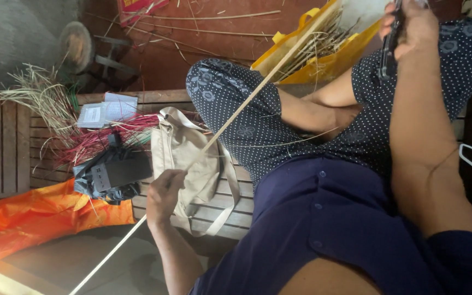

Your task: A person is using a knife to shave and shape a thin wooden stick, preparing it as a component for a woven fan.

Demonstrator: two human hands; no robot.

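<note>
My left hand point(165, 192) is closed around a long thin pale cane strip point(258, 87). The strip runs diagonally from the lower left floor up to the top of the frame, crossing my knee in dark dotted trousers point(236, 104). My right hand point(413, 24) is at the top right, beyond the other knee, and grips a dark knife-like tool point(388, 52). The tool's tip is out of view. The two hands are far apart.
A beige cloth bag point(184, 158) lies under the strip on a slatted wooden platform point(1, 142). A yellow bag point(323, 60) holds more cane strips. Red and pale fibre bundles point(83, 142), a black pouch point(113, 175), papers point(105, 112) and orange cloth point(34, 218) lie at left.
</note>
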